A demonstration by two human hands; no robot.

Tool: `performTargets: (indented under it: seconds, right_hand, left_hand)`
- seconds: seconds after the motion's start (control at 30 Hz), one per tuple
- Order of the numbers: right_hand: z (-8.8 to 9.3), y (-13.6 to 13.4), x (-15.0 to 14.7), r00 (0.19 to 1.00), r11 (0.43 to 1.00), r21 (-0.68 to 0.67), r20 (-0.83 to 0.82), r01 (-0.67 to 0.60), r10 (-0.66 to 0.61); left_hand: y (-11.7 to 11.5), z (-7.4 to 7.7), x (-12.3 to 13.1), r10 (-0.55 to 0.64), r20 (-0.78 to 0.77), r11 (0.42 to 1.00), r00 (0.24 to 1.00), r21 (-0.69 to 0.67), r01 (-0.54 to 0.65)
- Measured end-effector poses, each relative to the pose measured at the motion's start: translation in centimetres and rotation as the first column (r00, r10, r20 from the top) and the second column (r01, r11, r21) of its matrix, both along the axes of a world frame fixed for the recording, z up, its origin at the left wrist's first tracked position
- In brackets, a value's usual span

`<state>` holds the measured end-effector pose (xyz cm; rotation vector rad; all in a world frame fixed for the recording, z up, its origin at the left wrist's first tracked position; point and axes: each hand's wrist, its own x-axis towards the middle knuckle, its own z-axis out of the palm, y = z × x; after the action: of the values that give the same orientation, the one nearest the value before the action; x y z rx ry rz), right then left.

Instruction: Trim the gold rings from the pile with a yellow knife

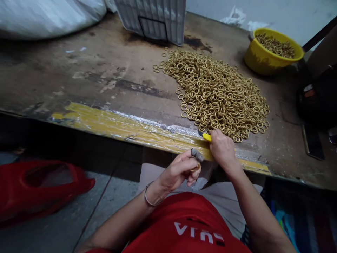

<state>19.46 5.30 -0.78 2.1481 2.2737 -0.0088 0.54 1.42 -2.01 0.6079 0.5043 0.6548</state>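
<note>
A large heap of small brass rings (216, 93) lies on the worn wooden table (105, 80). My right hand (223, 149) rests at the table's near edge, just below the heap, closed around a yellow-handled tool (206, 136) whose tip points left. My left hand (181, 170) hangs just in front of the table edge, fingers curled, pinching one brass ring (195, 168); a grey cap covers its fingertip. A metal bangle sits on that wrist.
A yellow bowl (263, 58) holding more rings stands at the back right. A grey plastic crate (152, 17) and a white sack (47, 15) are at the back. Yellow tape (118, 124) lines the near edge. A red container (39, 186) lies on the floor at left.
</note>
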Motion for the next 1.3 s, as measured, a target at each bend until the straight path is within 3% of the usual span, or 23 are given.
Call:
performTargets:
  seconds: [0.07, 0.13, 0.23, 0.33, 0.43, 0.53, 0.7, 0.8, 0.93, 1.07, 1.13, 1.2, 1.3]
  right_hand:
    - [0.4, 0.0, 0.4, 0.995, 1.0, -0.012, -0.097, -0.016, 0.015]
    - [1.1, -0.6, 1.0, 0.943, 0.994, -0.035, -0.322, -0.102, 0.085]
    - [2.4, -1.8, 1.6, 0.726, 0.948, -0.06, -0.658, -0.313, 0.198]
    - [3.2, -2.6, 1.5, 0.571, 0.912, -0.041, -0.791, -0.408, 0.22]
    - [3.3, -3.1, 1.2, 0.533, 0.918, -0.008, -0.816, -0.396, 0.223]
    - [2.9, -4.0, 1.0, 0.587, 0.943, 0.051, -0.771, -0.328, 0.246]
    - [2.1, -6.2, 0.5, 0.853, 0.974, 0.118, -0.471, -0.193, 0.226]
    - [1.9, -7.1, -0.2, 0.926, 0.981, 0.087, -0.325, -0.174, 0.193]
    - [1.5, -7.0, -0.6, 0.96, 0.983, 0.082, -0.215, -0.163, 0.177]
    - [0.7, -5.9, 1.0, 0.991, 0.997, 0.025, -0.112, -0.066, 0.069]
    - [0.5, -5.2, 2.2, 0.997, 0.999, 0.035, -0.067, 0.038, -0.036]
    - [0.3, -4.5, 2.9, 0.994, 0.992, 0.1, -0.085, 0.071, -0.062]
    - [0.1, -3.3, 2.7, 0.995, 0.988, 0.151, -0.101, 0.041, -0.025]
  left_hand:
    - [0.4, 0.1, -0.2, 0.051, -0.008, 0.999, 0.999, -0.011, -0.051]
    - [0.9, 0.4, -0.4, 0.149, -0.1, 0.989, 0.984, 0.018, -0.148]
    - [1.5, 0.5, -0.4, 0.274, -0.266, 0.961, 0.924, 0.112, -0.253]
    - [1.5, 0.2, -0.2, 0.178, -0.303, 0.981, 0.936, 0.131, -0.144]
    - [1.1, -0.2, 0.0, 0.031, -0.258, 0.998, 0.966, 0.065, -0.015]
    - [0.7, -0.2, 0.2, 0.038, -0.206, 0.999, 0.978, 0.013, -0.036]
    - [0.2, 0.2, 0.5, 0.162, -0.193, 0.985, 0.968, 0.096, -0.146]
    - [0.1, 0.0, 0.7, 0.182, -0.229, 0.978, 0.956, 0.147, -0.151]
    - [0.3, -0.2, 0.5, 0.174, -0.275, 0.967, 0.945, 0.231, -0.111]
    - [0.1, 1.2, -0.3, 0.079, -0.231, 0.967, 0.97, 0.253, -0.018]
    - [-0.2, 2.0, -0.7, -0.028, -0.179, 0.974, 0.983, 0.216, 0.067]
    - [-0.4, 2.2, -0.8, -0.094, -0.118, 0.986, 0.989, 0.13, 0.109]
    - [-0.4, 1.4, -0.5, -0.053, -0.067, 0.998, 0.996, -0.039, 0.05]
